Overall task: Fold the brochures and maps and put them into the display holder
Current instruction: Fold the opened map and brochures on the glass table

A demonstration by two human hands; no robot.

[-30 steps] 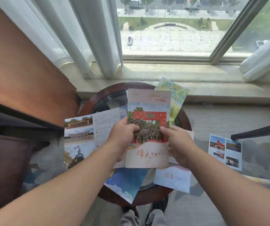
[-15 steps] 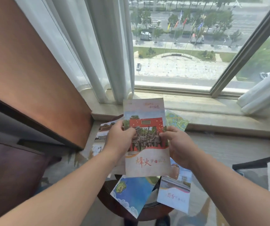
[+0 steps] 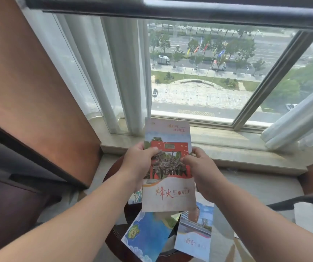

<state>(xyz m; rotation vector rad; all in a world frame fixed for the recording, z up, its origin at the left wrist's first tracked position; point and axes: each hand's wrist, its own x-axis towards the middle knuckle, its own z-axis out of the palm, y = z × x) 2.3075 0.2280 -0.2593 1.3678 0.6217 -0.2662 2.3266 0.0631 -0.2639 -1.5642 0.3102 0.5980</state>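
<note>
Gripping a folded brochure [image 3: 168, 195] by its two long edges, the left hand [image 3: 138, 165] and the right hand [image 3: 203, 173] hold it upright in the air, its top reaching the windowsill [image 3: 246, 148]. Both thumbs press on the cover about halfway up. The right hand's fingers [image 3: 199, 151] curl round the right edge, while the left hand's are hidden behind the paper. The cover shows a red gate and, lower down, red brush lettering on a pale band; the small print at the top is too blurred to read.

Below the brochure stands a dark round bench [image 3: 116, 244], mostly covered by the paper and the arms. On it lie a blue map [image 3: 148, 235] and, just beside it to the right, a pale blue leaflet [image 3: 195, 241]. The bottom of the frame cuts off both. A sliver of another leaflet [image 3: 136, 198] peeks out under the left wrist.
</note>
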